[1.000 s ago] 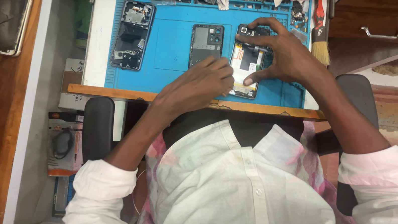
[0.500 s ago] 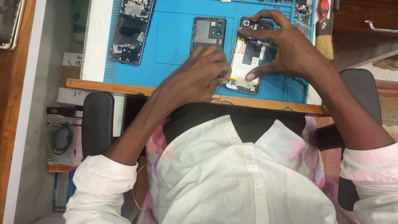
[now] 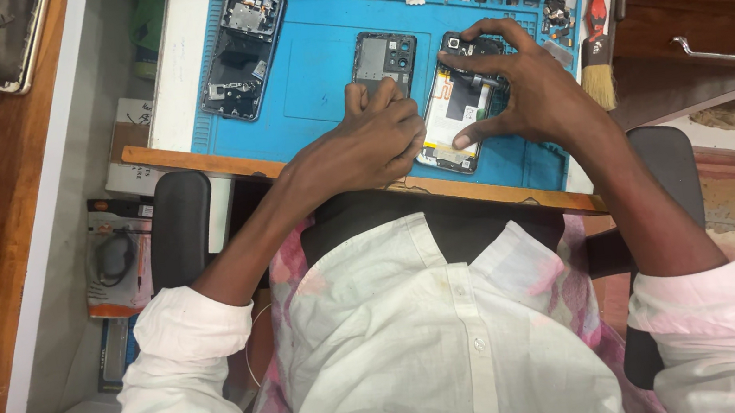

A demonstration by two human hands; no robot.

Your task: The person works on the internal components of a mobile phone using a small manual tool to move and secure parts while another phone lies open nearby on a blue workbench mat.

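Our right hand (image 3: 535, 88) still grips the opened phone (image 3: 459, 111) with spread fingers; our left hand (image 3: 373, 140), curled closed, has stayed just beside it.

Opened phone (image 3: 458, 109): back cover off, insides showing. White-and-yellow battery area fills the lower part, dark camera module and black shielding at the top end. Lies flat and face down on the blue mat (image 3: 314, 73), slightly tilted, near the mat's front edge, partly covered by both hands.
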